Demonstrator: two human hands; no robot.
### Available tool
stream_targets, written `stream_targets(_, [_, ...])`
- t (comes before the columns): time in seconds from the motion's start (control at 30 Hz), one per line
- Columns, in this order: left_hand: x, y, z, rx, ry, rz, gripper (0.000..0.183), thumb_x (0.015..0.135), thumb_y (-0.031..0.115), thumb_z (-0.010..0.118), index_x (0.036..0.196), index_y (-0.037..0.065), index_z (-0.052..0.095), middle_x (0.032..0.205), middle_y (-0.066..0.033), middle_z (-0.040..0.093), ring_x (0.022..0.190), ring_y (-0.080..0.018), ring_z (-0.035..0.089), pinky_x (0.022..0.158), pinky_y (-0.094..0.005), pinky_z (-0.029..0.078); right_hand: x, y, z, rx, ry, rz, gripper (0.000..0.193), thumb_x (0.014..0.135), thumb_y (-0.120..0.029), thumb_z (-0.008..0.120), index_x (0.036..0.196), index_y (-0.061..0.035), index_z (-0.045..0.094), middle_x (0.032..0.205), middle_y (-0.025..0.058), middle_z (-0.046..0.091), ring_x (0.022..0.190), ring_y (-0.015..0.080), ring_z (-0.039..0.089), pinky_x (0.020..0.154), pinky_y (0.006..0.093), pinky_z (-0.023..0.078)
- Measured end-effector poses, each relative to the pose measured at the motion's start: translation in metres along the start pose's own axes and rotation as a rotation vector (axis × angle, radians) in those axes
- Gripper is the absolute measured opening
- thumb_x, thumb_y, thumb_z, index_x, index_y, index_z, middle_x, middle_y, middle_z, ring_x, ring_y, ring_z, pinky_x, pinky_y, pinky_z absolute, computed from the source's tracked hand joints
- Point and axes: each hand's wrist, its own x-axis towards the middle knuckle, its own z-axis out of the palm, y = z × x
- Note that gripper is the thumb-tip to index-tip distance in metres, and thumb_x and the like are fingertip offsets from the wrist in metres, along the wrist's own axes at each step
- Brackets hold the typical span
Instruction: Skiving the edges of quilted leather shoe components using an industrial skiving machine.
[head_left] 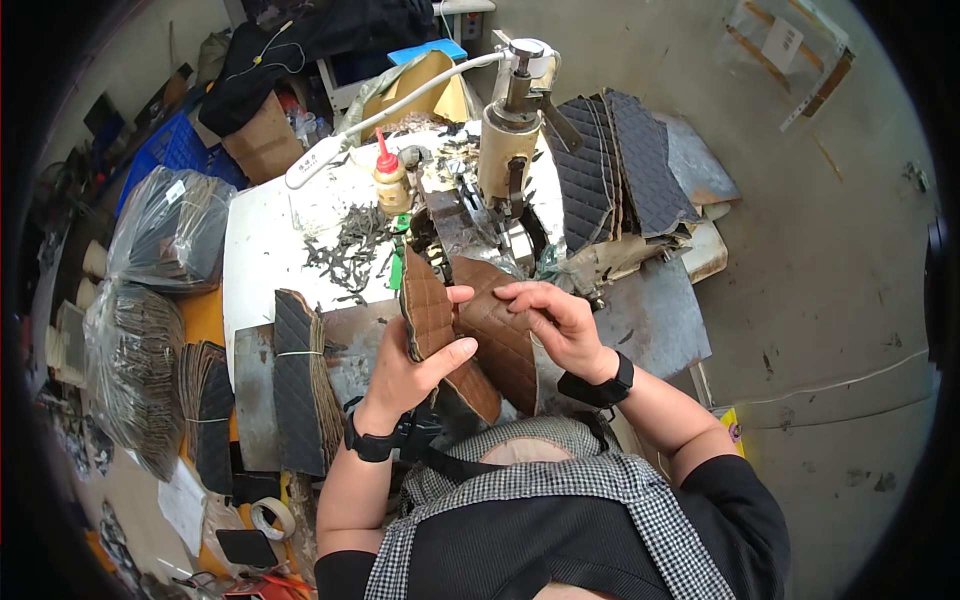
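My left hand (405,365) grips a brown quilted leather piece (427,305) between thumb and fingers, its pale edge turned toward the middle. My right hand (568,332) pinches the upper edge of a second brown quilted panel (497,345), which hangs down toward my lap. Whether the two brown parts are joined is hidden between the hands. Just beyond them stands a beige machine (505,160) with an upright cylindrical head and a metal work area.
Black scraps (350,245) and a red-tipped glue bottle (389,180) lie and stand on the white tabletop (262,255). Stacked black quilted panels (650,165) rest at right. Tied dark bundles (298,390) and plastic-wrapped stacks (135,360) stand at left, near a tape roll (271,518).
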Motion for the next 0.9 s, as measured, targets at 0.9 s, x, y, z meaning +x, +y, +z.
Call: stream_targets(0.9, [0.01, -0.014, -0.004, -0.36, -0.062, -0.165, 0.064, 0.073, 0.017, 0.061, 0.131, -0.007, 0.049, 0.108, -0.0132, 0.062, 0.085, -0.0162, 0.056, 0.086, -0.0298, 0.041, -0.002, 0.001, -0.024, 0.276, -0.054, 0.069, 0.022, 0.085, -0.002, 0.06, 0.107, -0.0005, 0.062, 0.118, 0.0128, 0.062, 0.109, 0.0213, 0.059, 0.095, 0.0359, 0.046])
